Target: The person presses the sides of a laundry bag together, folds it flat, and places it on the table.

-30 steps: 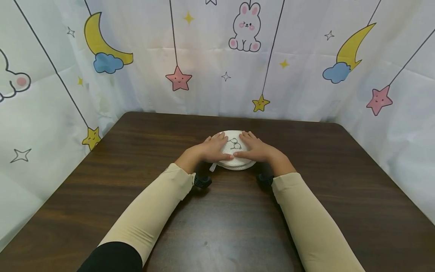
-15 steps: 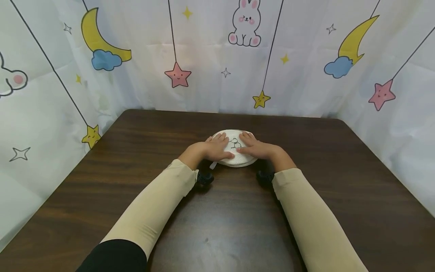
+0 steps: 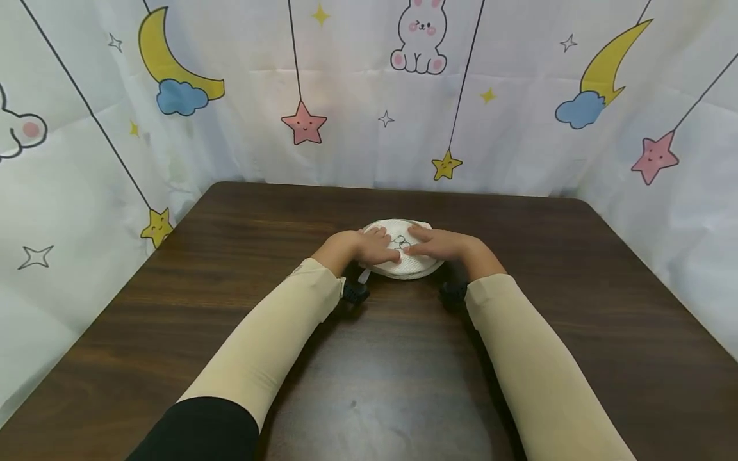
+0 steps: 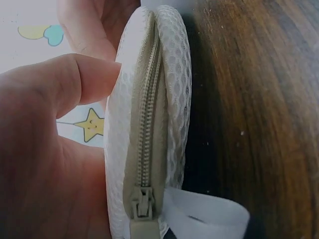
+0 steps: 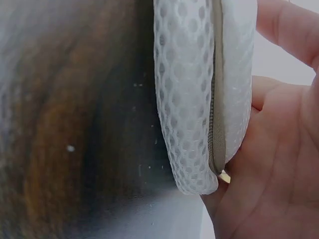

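Note:
A round white mesh zip pouch (image 3: 398, 269) with a small line drawing on top lies flat on the brown table. My left hand (image 3: 371, 247) rests on its left part and my right hand (image 3: 441, 245) on its right part, fingers spread over the top. In the left wrist view, the thumb touches the upper face beside a closed beige zipper (image 4: 145, 124). The zipper slider (image 4: 143, 204) sits near a white fabric tab (image 4: 212, 219). The right wrist view shows the honeycomb mesh edge (image 5: 184, 94), with the palm against the pouch.
The dark wooden table (image 3: 202, 307) spreads around the pouch. Behind and beside it hangs a white curtain (image 3: 357, 77) printed with moons, stars and rabbits. Black wrist cameras (image 3: 355, 293) sit under both wrists, close to the tabletop.
Both hands stay on the pouch. The thumbs, close together a second ago, are slightly farther apart. The head view has tilted down a little, so the curtain prints appear higher.

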